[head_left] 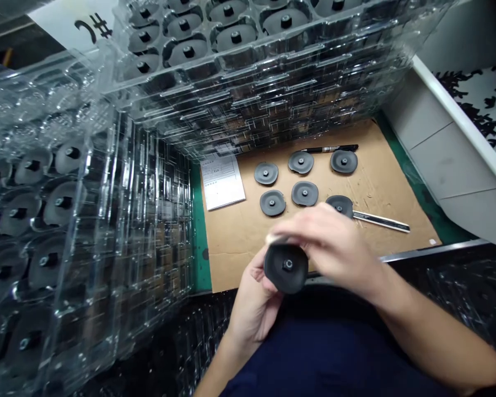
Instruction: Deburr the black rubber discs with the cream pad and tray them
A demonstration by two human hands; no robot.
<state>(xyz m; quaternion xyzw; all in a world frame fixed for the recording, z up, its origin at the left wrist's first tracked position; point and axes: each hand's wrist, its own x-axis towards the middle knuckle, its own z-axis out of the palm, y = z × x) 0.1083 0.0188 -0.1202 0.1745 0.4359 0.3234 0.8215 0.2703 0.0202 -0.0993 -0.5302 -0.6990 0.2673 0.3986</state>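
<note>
**Matte black round disc (pixel 285 268) held in mid-air, over the lap**

Far left, stacked clear plastic blister trays (pixel 62 220) full of black discs; another such stack (pixel 248 94) across the top. Then a white printed sheet (pixel 222 181) on a flat brown cardboard sheet (pixel 380 187), with a strip of green mat (pixel 201 259) beside it. At centre, a bare left hand (pixel 254 306), curled closed around the disc's underside, the disc's metal-centred face turned up and out. Over it, a bare right hand (pixel 328 242), fingers bent and gripping the disc's upper rim, a blurred white scrap at the fingertips. Beyond, six matching black discs (pixel 305 193) on the cardboard, a black marker pen (pixel 330 148) and, rightmost, a slim black-and-white utility knife (pixel 382 221).
</note>
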